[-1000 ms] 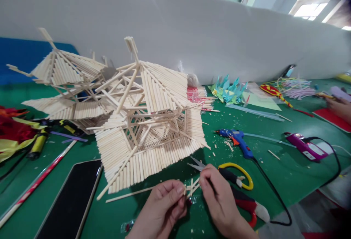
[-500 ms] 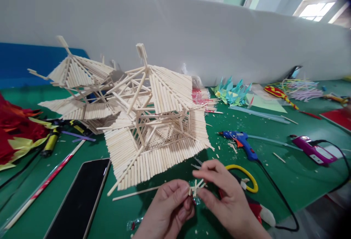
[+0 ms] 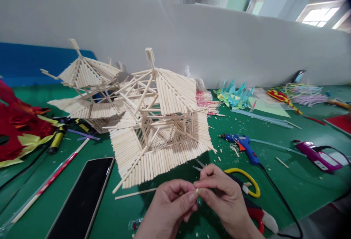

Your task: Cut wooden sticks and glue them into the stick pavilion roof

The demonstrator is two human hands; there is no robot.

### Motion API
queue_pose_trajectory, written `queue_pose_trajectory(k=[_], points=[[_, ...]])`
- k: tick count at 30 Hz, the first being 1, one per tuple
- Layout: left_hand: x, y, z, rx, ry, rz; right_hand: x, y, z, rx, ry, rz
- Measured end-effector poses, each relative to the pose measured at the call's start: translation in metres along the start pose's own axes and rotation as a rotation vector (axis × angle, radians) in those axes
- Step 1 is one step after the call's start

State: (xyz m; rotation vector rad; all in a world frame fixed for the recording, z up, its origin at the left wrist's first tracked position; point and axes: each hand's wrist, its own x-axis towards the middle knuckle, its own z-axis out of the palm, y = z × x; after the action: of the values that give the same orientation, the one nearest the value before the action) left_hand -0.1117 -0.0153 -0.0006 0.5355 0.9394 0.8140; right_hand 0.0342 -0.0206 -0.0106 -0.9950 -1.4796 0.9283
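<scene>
My left hand (image 3: 170,206) and my right hand (image 3: 222,195) meet low in the middle, both pinched on a small bundle of short wooden sticks (image 3: 196,191), of which only a tip shows between the fingertips. Just beyond them stands a pagoda-like model of pale wooden sticks (image 3: 159,122), tilted on the green table (image 3: 287,180). A second stick model (image 3: 85,85) stands behind it to the left. One loose long stick (image 3: 134,194) lies left of my left hand.
A black phone (image 3: 82,195) lies at the lower left. Yellow-handled scissors (image 3: 245,180), a blue glue gun (image 3: 242,144) with its black cord, and a purple device (image 3: 318,156) lie to the right. Red and yellow paper (image 3: 16,129) is at far left; a white wall (image 3: 192,41) behind.
My hands have closed together, so the stick bundle, splayed out between them before, is now almost hidden in the fingertips. The view has shifted slightly left and down.
</scene>
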Motion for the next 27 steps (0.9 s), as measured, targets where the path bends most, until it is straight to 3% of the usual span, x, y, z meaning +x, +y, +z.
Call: queue_pose_trajectory(k=[7,11,15,19,24,27], points=[[-0.001,-0.003,0.002,-0.01,-0.006,-0.013,-0.003,-0.002,0.004,-0.214,-0.03,-0.018],[0.0,-0.003,0.002,-0.049,-0.05,-0.028,-0.001,-0.001,0.004,-0.285,0.027,-0.028],[0.0,0.0,0.003,-0.118,-0.097,-0.023,-0.001,-0.001,-0.008,-0.302,0.015,0.071],[0.003,0.0,0.003,-0.185,-0.16,-0.05,-0.001,-0.003,-0.023,-0.422,-0.022,0.074],[0.011,-0.006,-0.002,-0.163,-0.197,-0.066,0.002,-0.01,-0.02,-0.323,-0.078,0.011],[0.014,-0.004,-0.006,0.007,-0.198,-0.025,0.01,-0.013,-0.013,-0.301,-0.13,-0.023]])
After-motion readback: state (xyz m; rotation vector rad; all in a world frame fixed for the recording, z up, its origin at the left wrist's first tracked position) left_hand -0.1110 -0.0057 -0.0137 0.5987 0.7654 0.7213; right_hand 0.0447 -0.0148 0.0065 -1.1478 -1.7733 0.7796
